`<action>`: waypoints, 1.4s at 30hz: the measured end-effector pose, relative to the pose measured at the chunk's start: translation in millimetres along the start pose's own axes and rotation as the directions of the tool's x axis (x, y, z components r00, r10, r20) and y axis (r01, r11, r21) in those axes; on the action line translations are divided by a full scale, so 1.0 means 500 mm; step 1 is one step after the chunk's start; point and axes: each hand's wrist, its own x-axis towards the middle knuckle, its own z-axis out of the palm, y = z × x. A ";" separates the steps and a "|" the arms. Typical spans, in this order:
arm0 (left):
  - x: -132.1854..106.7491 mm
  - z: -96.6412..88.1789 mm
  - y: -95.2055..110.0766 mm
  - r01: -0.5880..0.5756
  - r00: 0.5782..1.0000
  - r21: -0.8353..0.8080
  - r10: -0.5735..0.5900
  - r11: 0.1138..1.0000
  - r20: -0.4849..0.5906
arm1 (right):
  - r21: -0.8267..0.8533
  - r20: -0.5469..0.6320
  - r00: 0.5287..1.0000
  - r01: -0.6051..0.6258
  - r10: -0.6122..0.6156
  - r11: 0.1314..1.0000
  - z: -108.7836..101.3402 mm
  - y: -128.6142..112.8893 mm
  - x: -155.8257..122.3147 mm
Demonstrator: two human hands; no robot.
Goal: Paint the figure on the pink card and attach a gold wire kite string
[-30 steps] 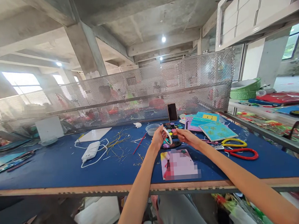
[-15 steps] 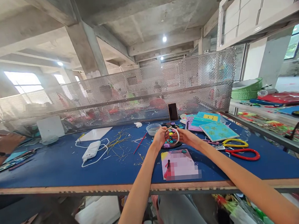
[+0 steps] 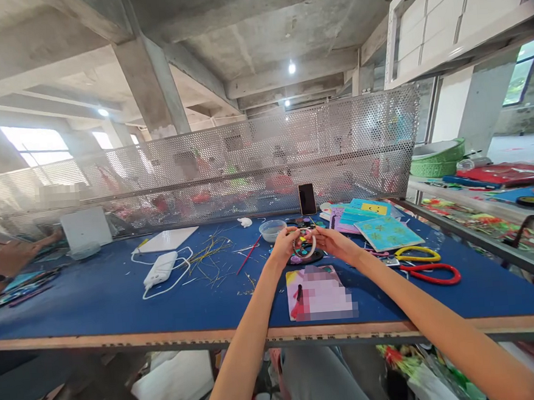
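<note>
Above the blue table, my left hand (image 3: 285, 245) and my right hand (image 3: 332, 239) hold a thin white ring (image 3: 313, 247) between them. The left fingers close on its left side, and the right fingers pinch its upper right edge. It looks like a narrow roll of tape, but I cannot be sure. Behind and below the ring lies a dark round palette (image 3: 314, 257) with coloured blobs, partly hidden by my hands. A pink painted card (image 3: 321, 292) lies flat on the table in front of my hands.
To the right lie painted cards (image 3: 383, 231) and scissors with yellow and red handles (image 3: 430, 274). A clear bowl (image 3: 273, 229) and a propped phone (image 3: 307, 198) stand behind. Leftward are a red stick (image 3: 249, 255), thin twigs and a white power strip (image 3: 161, 268). A co-worker's hand (image 3: 10, 257) is far left.
The ring tilts slightly between my hands, which stay in nearly the same place. At far left the co-worker's hand has shifted, with fingers reaching further right. The view has moved slightly.
</note>
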 end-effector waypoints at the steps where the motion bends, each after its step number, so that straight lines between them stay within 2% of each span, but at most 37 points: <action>1: 0.000 -0.001 -0.003 0.008 1.000 0.013 -0.008 1.000 0.003 | -0.013 0.022 1.000 0.000 0.000 1.000 0.002 0.000 -0.003; 7: -0.009 0.000 -0.005 0.036 0.998 0.014 -0.037 0.999 0.045 | -0.163 0.128 0.992 0.017 0.004 0.986 0.010 -0.004 -0.014; 11: -0.010 -0.001 0.010 0.027 0.999 -0.056 -0.025 0.998 0.034 | -0.217 0.101 0.994 0.049 -0.027 0.975 0.013 -0.001 -0.010; 16: -0.004 -0.011 0.022 0.006 0.999 -0.146 -0.014 0.989 -0.047 | -0.285 -0.032 0.986 0.148 -0.164 0.947 0.015 -0.002 -0.010; 22: 0.002 -0.013 0.013 0.001 0.992 -0.176 -0.023 0.984 -0.122 | -0.409 -0.017 0.988 0.134 -0.155 0.903 0.024 0.000 -0.011; 26: 0.004 -0.009 0.008 0.009 0.992 -0.168 -0.029 0.986 -0.121 | -0.462 -0.011 0.990 0.122 -0.143 0.878 0.025 0.010 -0.003; 33: 0.002 -0.004 0.008 0.032 0.995 -0.154 -0.047 0.988 -0.089 | -0.516 -0.037 0.974 0.172 -0.222 0.839 0.034 0.021 0.004; 42: -0.002 0.003 0.010 0.055 0.995 -0.147 -0.066 0.988 -0.069 | -0.519 -0.049 0.968 0.186 -0.246 0.834 0.030 0.026 0.011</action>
